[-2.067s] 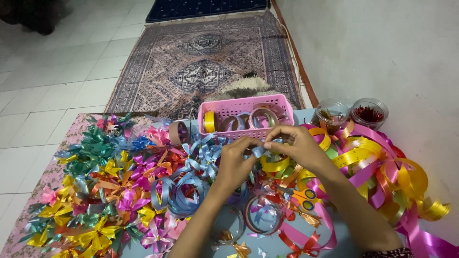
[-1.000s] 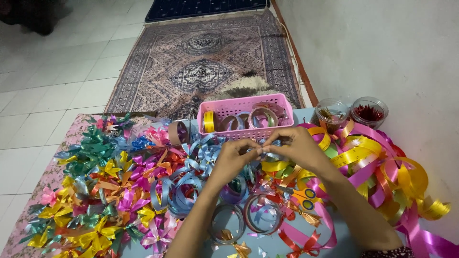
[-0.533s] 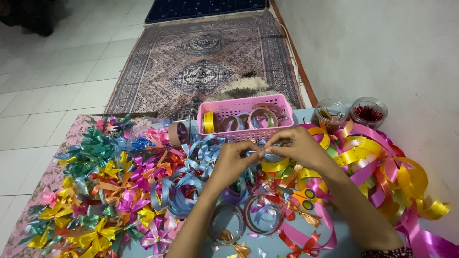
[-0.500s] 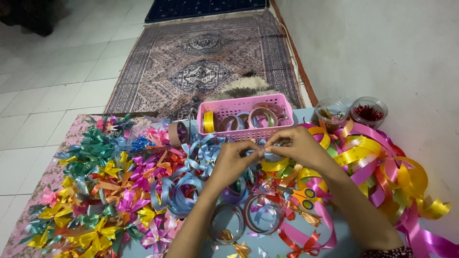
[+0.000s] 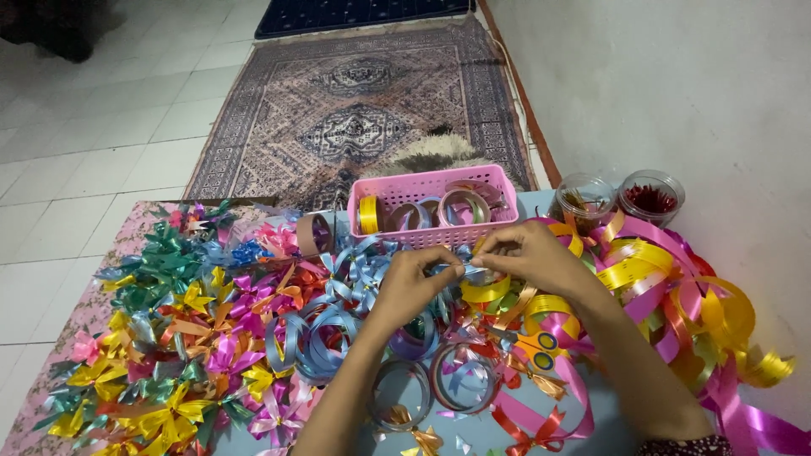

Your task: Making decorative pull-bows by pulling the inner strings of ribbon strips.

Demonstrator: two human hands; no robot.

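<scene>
1. The left hand [image 5: 414,283] and the right hand [image 5: 524,253] meet fingertip to fingertip, and both pinch a small piece of light blue ribbon [image 5: 456,270] held between them, just above the table.
2. Just beyond the hands stands a pink basket [image 5: 431,241] with ribbon spools in it, among them a yellow spool [image 5: 368,214].
3. Beyond the right hand, farther off, stand two clear jars [image 5: 625,196], one with dark red contents.
4. To the right of the right hand lies a loose tangle of yellow, orange and pink ribbon [image 5: 676,295].
5. Under the right forearm lie scissors with yellow handles [image 5: 534,344].
6. Near the left hand, on its left side, lie blue ribbon loops [image 5: 312,338], and past them a big pile of finished bows [image 5: 177,329] in green, yellow, purple and orange.
7. Below the hands, between the forearms, two empty clear spool rings [image 5: 431,388] lie flat on the table.
</scene>
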